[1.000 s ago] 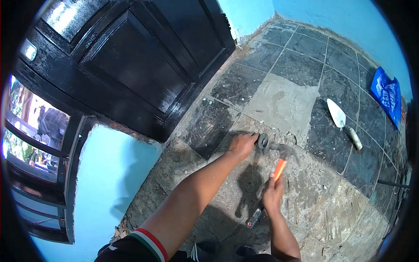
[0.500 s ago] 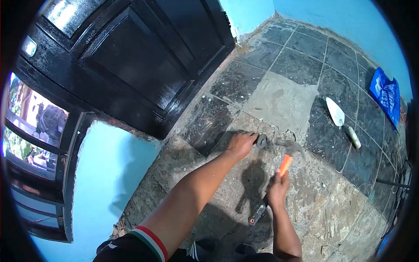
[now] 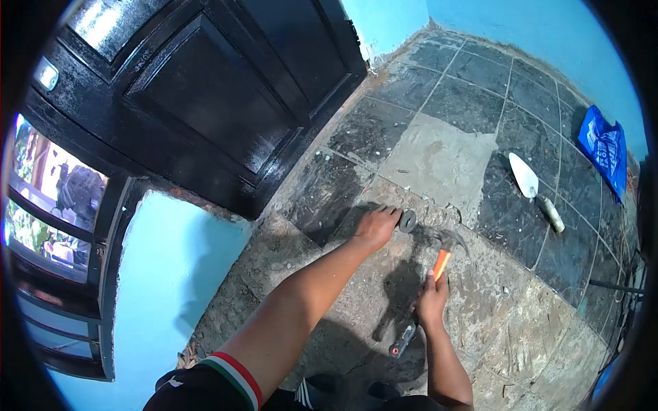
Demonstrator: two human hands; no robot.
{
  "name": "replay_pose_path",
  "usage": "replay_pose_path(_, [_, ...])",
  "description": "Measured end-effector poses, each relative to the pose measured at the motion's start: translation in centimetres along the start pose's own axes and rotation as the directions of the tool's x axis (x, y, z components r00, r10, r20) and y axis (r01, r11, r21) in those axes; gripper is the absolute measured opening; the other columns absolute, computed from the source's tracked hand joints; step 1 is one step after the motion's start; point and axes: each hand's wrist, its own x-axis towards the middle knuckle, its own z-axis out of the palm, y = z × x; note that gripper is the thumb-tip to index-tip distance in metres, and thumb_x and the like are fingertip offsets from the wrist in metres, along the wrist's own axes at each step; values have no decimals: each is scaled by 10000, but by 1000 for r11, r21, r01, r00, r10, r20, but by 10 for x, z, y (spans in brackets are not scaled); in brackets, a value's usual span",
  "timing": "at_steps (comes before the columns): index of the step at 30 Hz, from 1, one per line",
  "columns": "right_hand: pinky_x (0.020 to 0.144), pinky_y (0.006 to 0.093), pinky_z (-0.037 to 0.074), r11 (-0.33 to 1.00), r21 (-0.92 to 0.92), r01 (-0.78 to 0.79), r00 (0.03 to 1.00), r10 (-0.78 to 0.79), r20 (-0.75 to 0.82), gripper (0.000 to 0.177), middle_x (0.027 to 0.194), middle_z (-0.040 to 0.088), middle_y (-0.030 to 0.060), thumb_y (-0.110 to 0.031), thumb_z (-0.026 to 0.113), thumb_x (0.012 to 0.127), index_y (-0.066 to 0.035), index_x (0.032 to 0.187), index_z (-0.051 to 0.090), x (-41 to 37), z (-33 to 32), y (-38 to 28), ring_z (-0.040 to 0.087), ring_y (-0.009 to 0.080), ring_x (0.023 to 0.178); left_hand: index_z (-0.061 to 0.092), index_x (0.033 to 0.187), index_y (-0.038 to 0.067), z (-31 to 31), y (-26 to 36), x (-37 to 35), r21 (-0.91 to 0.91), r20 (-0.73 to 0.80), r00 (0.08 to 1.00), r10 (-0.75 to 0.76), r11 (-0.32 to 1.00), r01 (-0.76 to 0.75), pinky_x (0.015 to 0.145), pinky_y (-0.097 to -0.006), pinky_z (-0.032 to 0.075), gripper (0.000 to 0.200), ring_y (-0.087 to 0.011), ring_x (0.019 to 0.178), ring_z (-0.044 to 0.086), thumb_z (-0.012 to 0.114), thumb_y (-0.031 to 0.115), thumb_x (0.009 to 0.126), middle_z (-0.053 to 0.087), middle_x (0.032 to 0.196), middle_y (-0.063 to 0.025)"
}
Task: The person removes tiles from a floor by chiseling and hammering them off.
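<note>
My left hand (image 3: pixel 379 228) is closed around a chisel, whose round dark end (image 3: pixel 407 220) faces up beside my fingers; the rest of it is hidden. A claw hammer (image 3: pixel 442 263) with an orange and black handle is gripped in my right hand (image 3: pixel 431 301). Its metal head is just right of the chisel's round end, with a small gap between them. Under both hands lies rough, broken concrete floor (image 3: pixel 473 322), bordering dark tiles (image 3: pixel 384 123) and a grey mortar patch (image 3: pixel 439 161).
A trowel (image 3: pixel 524 175) lies on the tiles at the right, near a crumpled blue bag (image 3: pixel 604 152) by the wall. The black panelled door (image 3: pixel 205 89) stands at upper left, above a light blue wall section (image 3: pixel 168 260) and a window frame (image 3: pixel 103 274).
The hammer head has moved slightly down and left, and my right hand has shifted a little left with it. My left hand stays almost in place on the chisel.
</note>
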Motion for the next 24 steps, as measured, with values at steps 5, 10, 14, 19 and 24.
replay_pose_path(5, [489, 262, 329, 1000, -30, -6, 993, 2, -121, 232, 691, 443, -54, -299, 519, 1094, -69, 1076, 550, 6, -54, -1, 397, 57, 563, 284, 1567, -15, 14, 5, -12, -189, -121, 987, 104, 974, -126, 1259, -473, 220, 821, -428, 1545, 186, 676, 243, 894, 280, 1618, -278])
replay_pose_path(10, [431, 256, 323, 995, -96, -22, 965, -5, -263, 239, 667, 413, -57, -338, 510, 1095, -105, 1043, 520, 14, -102, -17, 389, 59, 497, 76, 1627, -3, -34, 26, -13, -271, -374, 906, 198, 911, -311, 1264, -543, 63, 1053, -444, 1567, 25, 573, 621, 940, 105, 1682, -267])
replay_pose_path(14, [386, 269, 346, 997, -67, 31, 940, -52, -338, 262, 637, 391, -44, -350, 504, 1093, -125, 963, 474, 19, -126, -30, 383, 72, 459, 53, 1643, 41, -106, 33, 30, -212, -695, 697, 179, 874, -437, 1251, -574, 31, 1051, -460, 1563, -7, 446, 731, 954, 78, 1695, -247])
replay_pose_path(19, [373, 272, 355, 998, -64, 10, 919, -34, -393, 298, 612, 394, -29, -356, 484, 1096, -129, 908, 438, 18, -137, -47, 388, 83, 431, 153, 1644, 82, -11, 43, 53, -169, -414, 910, 26, 980, -105, 1246, -582, -12, 958, -457, 1564, -55, 412, 717, 976, 94, 1691, -255])
replay_pose_path(24, [377, 273, 353, 1000, -17, -11, 920, 3, -392, 303, 595, 394, -27, -366, 494, 1093, -137, 907, 427, 7, -146, -48, 392, 90, 427, 220, 1626, 65, 55, 38, 53, -54, -229, 972, 51, 996, -65, 1250, -587, -17, 896, -453, 1565, -30, 425, 670, 997, 112, 1678, -274])
